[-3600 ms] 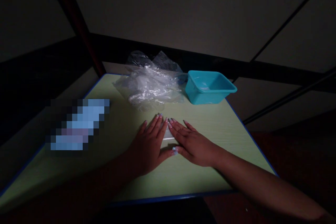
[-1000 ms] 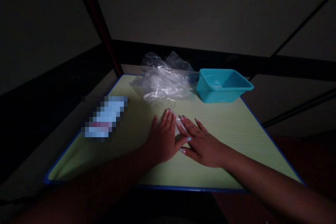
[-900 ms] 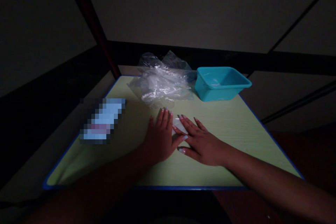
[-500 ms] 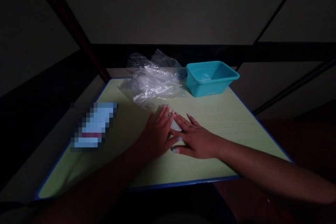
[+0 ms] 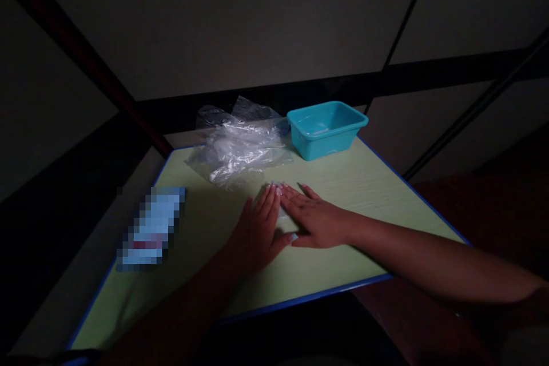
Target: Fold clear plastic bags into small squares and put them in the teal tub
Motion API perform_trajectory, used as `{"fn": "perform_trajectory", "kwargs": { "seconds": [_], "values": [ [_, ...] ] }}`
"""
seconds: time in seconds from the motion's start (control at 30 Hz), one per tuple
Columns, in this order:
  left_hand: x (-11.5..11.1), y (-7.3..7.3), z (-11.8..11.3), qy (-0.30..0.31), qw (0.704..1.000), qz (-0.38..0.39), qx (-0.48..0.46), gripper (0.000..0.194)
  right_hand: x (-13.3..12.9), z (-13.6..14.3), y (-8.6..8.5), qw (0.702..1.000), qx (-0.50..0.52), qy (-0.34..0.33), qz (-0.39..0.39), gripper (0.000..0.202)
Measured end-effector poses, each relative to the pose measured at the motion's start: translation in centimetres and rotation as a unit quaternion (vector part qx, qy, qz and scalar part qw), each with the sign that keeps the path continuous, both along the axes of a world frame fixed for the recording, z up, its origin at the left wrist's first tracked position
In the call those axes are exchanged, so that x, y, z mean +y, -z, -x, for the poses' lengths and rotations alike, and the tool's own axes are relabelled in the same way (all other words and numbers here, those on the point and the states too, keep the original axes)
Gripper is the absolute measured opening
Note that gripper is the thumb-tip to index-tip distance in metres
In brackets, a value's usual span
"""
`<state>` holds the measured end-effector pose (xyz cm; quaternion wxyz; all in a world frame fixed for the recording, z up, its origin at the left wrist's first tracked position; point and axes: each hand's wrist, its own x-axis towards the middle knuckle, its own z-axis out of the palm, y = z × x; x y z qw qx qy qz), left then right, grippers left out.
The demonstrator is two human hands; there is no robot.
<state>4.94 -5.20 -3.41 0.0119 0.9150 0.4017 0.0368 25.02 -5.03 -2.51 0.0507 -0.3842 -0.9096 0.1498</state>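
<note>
Folded clear plastic piece (image 5: 281,213): small, pale, flat on the table (image 5: 364,194) at centre frame, mostly covered by both hands. Left hand (image 5: 257,231): palm down, fingers straight and close together, pressing its left side. Right hand (image 5: 315,218): palm down, fingers slightly spread, pressing its right side, fingertips meeting those of the left. Heap of crumpled clear plastic bags (image 5: 238,146): just beyond the fingertips, upper centre. Teal tub (image 5: 326,128): right of the heap, near the far edge. Blurred pale object (image 5: 150,229): left of the hands, well apart.

Bare forearms, long pale-painted nails, left grip (image 5: 257,229), right grip (image 5: 315,220)
</note>
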Motion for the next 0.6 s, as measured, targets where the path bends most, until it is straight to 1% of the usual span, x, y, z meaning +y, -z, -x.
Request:
{"fn": "perform_trajectory", "kwargs": {
  "seconds": [0.13,0.23,0.4,0.6],
  "values": [
    [-0.3,0.3,-0.1,0.0,1.0,0.005,0.029,0.071,-0.5,0.5,0.1,1.0,-0.022,-0.001,0.005,0.101],
    [-0.2,0.8,0.2,-0.019,0.999,-0.013,0.025,0.069,-0.5,0.6,0.0,1.0,-0.022,0.001,0.002,0.103],
    [0.1,1.5,0.9,-0.075,0.996,-0.042,0.001,0.064,-0.5,0.6,-0.2,0.999,-0.038,0.005,0.003,0.105],
    [0.5,1.2,1.4,-0.156,0.987,-0.035,0.022,0.065,-0.6,0.7,-0.3,0.998,-0.061,0.008,0.007,0.106]
  ]
}}
